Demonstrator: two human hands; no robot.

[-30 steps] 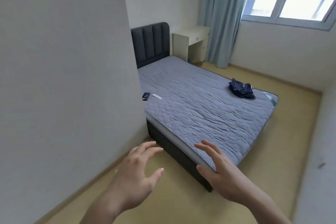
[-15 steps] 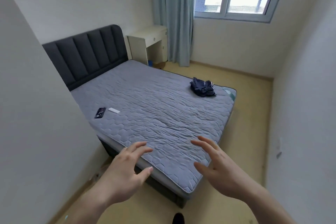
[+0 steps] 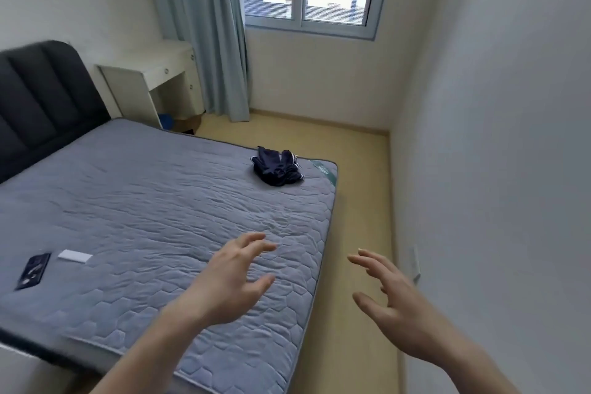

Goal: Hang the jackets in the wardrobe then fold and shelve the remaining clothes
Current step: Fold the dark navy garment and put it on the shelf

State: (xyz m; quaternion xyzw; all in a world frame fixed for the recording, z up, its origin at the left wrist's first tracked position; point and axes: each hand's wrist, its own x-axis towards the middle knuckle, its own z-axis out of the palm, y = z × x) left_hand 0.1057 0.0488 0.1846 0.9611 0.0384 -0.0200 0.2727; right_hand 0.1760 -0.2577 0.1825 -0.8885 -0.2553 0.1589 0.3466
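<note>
Reaching: your left hand (image 3: 235, 278) hovers over the mattress (image 3: 153, 201) at 6 o'clock, fingers spread, grasping nothing.
Right hand: your right hand (image 3: 391, 301) hangs over the floor (image 3: 358, 201) at 5 o'clock, fingers loose, released.
Clothes: the dark bundle of clothes (image 3: 277, 167) lies at 12 o'clock near the mattress's far corner.
Left edge: a phone (image 3: 33, 270) and a white remote (image 3: 75, 255) lie at 9 o'clock.

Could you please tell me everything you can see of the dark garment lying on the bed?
The dark garment is navy cloth with thin white stripes, crumpled into a small heap rather than folded. It lies on the grey quilted mattress, near the corner closest to the window. Only the mattress touches it; neither hand reaches it.
</note>
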